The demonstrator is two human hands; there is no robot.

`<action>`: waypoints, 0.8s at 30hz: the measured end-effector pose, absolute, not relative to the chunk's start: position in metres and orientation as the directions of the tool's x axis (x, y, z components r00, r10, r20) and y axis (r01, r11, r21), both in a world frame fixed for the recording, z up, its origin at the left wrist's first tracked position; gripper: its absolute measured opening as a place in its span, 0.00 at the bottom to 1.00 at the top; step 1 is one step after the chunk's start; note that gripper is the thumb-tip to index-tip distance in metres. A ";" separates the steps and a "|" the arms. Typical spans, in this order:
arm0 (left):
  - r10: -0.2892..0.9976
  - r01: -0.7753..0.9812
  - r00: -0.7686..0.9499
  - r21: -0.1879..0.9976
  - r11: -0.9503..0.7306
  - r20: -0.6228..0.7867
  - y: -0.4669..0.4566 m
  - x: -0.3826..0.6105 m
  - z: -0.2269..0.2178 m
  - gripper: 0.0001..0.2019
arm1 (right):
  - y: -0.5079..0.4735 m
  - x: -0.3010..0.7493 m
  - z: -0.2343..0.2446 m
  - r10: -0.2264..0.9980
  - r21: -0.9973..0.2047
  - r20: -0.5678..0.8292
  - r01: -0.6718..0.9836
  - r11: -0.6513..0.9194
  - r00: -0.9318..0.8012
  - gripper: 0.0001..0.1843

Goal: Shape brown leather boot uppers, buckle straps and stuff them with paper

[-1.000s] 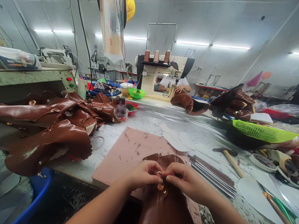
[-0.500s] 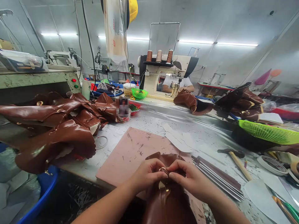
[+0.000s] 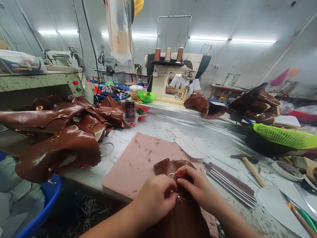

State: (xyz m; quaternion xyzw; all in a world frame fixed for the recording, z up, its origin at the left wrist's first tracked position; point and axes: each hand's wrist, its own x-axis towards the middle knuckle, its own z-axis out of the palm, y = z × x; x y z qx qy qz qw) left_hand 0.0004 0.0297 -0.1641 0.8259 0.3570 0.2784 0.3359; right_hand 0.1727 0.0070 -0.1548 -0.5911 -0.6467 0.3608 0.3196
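Note:
A brown leather piece (image 3: 182, 215) lies over the near edge of a pink cutting pad (image 3: 143, 158), hanging toward me. My left hand (image 3: 155, 198) is closed on its upper part beside a small metal ring (image 3: 172, 175). Touching it from the right, my right hand (image 3: 195, 188) pinches the leather and ring fitting with fingers pressed together. Both hands meet at the ring.
A heap of brown leather boots (image 3: 56, 132) fills the left of the table above a blue tub (image 3: 47, 205). A hammer (image 3: 250, 165), dark strips (image 3: 230, 188), tape rolls (image 3: 287, 170) and a green basket (image 3: 284, 137) lie right. Behind a sewing machine (image 3: 173, 72) sits a person (image 3: 183, 84).
My left hand has slid down and closed more over the leather; the right hand's fingers have shifted onto the ring. The view has tilted slightly.

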 end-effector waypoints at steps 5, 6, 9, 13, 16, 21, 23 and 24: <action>0.883 0.288 0.468 0.950 -0.123 -0.028 0.024 0.006 -0.165 0.01 | 0.007 0.168 -0.151 0.990 -0.751 -0.094 0.661 -0.003 -0.102 0.12; 0.888 0.272 0.460 0.956 -0.113 -0.026 0.022 0.007 -0.167 0.01 | 0.008 0.166 -0.152 0.992 -0.748 -0.095 0.663 -0.016 -0.083 0.11; 0.887 0.185 0.459 0.982 -0.046 -0.045 0.014 0.008 -0.172 0.05 | 0.010 0.158 -0.157 0.996 -0.800 -0.086 0.596 -0.064 -0.008 0.10; 0.855 0.096 0.492 0.986 0.133 -0.163 0.009 0.006 -0.173 0.06 | 0.010 0.152 -0.165 0.991 -0.914 -0.098 0.387 -0.126 0.090 0.08; 0.839 0.133 0.499 0.976 0.173 -0.217 0.013 0.004 -0.169 0.06 | 0.012 0.154 -0.165 0.993 -0.956 -0.089 0.273 -0.109 0.084 0.07; 0.863 0.192 0.470 0.976 0.106 -0.186 0.019 0.002 -0.165 0.04 | 0.010 0.176 -0.145 0.980 -0.889 -0.102 0.458 -0.011 -0.173 0.10; 0.855 0.107 0.483 0.982 0.156 -0.189 0.019 0.002 -0.167 0.07 | 0.006 0.186 -0.137 0.954 -0.824 -0.123 0.564 0.055 -0.273 0.17; 0.849 0.054 0.488 0.978 0.201 -0.202 0.019 0.002 -0.169 0.08 | 0.005 0.189 -0.135 0.947 -0.790 -0.135 0.609 0.075 -0.292 0.22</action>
